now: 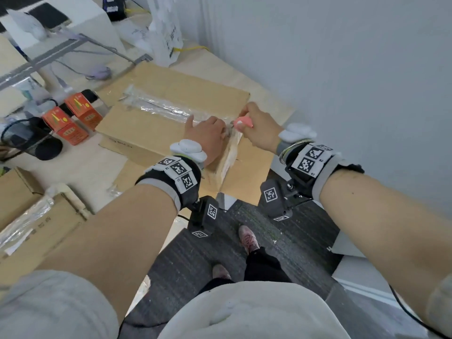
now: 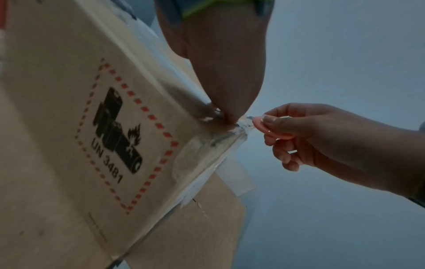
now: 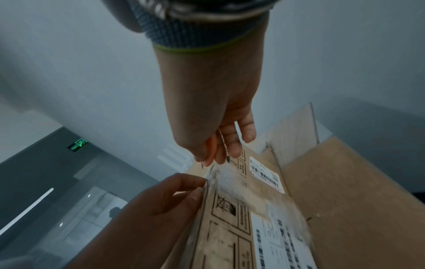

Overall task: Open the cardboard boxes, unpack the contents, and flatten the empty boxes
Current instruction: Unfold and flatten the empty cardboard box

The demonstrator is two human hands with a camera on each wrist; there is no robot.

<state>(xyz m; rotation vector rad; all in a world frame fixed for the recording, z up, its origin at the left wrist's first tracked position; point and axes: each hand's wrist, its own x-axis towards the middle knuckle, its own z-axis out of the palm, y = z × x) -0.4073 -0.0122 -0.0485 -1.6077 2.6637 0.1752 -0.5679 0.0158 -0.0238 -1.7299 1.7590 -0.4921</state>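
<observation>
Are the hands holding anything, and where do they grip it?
The right hand pinches a small pink tool by its rear half. The left hand grips the cardboard box at its taped top edge.

A: Head view?
B: Bright, even light; glare on the tape (image 1: 159, 108); fisheye, edges bowed.
A: Wrists?
B: Both dim, bluish, noisy. Right wrist's labels (image 3: 282, 242) smeared by blur.

Grey sleeves (image 1: 56, 304); black wrist straps (image 1: 151, 177), white coded tags (image 1: 307, 164); pink shoes (image 1: 248, 238).

Head view downward; wrist views close, upward at shared box (image 1: 137, 130).
</observation>
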